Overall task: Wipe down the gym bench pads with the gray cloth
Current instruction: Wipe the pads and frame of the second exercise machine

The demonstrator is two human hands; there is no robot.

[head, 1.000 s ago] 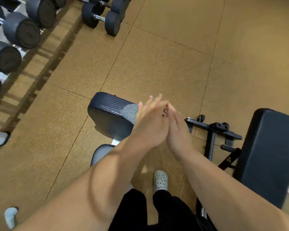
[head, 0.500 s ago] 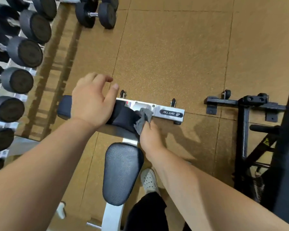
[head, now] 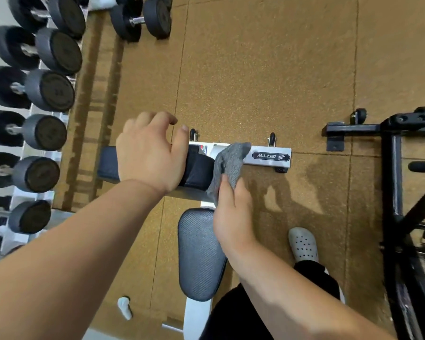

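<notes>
Gray knit cloth (head: 230,165), pinched by right hand (head: 231,217) against right end of black padded roller (head: 198,171), left hand (head: 147,155) curled over roller top; risk: loose upper flap riding onto white steel frame (head: 268,164), missing vinyl, through slack grip.

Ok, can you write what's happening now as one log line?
left hand: grips upper pad | right hand: holds gray cloth at pad's end

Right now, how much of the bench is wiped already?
Done: cannot tell; no pad looks visibly wiped. In hand: the left hand grips the upper pad while the right hand presses the gray cloth against its end. Left: the seat pad below, which the cloth is not touching.
</notes>
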